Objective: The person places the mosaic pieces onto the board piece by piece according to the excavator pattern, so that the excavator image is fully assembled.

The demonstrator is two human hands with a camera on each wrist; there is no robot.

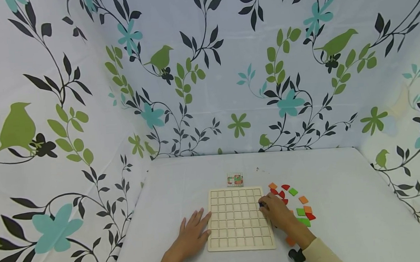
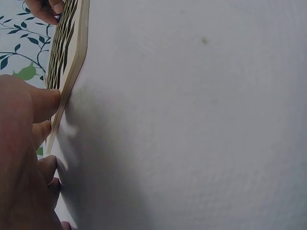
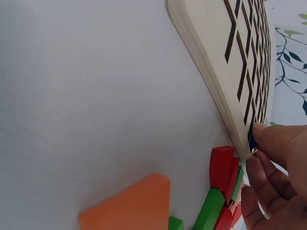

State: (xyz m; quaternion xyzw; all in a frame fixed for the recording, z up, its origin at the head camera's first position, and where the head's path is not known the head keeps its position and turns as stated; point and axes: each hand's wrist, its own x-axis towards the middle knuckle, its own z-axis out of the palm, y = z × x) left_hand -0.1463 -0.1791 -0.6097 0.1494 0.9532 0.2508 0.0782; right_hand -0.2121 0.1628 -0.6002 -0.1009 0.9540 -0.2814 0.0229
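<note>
One small blue piece (image 1: 260, 204) sits, in the head view, at the fingertips of my right hand (image 1: 277, 212), over the right edge of the board (image 1: 241, 244). It looks light, hard and perhaps slippery, best held by its sides. Loose pieces (image 1: 303, 200) lie right of that grip; across the board my left hand (image 1: 192, 235) is spread. Left wrist: that hand touches the board's stiff-looking side. Right wrist: my fingertips pinch the blue piece, barely apart.

A grid board (image 1: 239, 222) is placed on the desk (image 1: 170, 189); a card (image 1: 235, 180) is set beyond its far edge, tiles (image 1: 303, 200) scattered at right.
</note>
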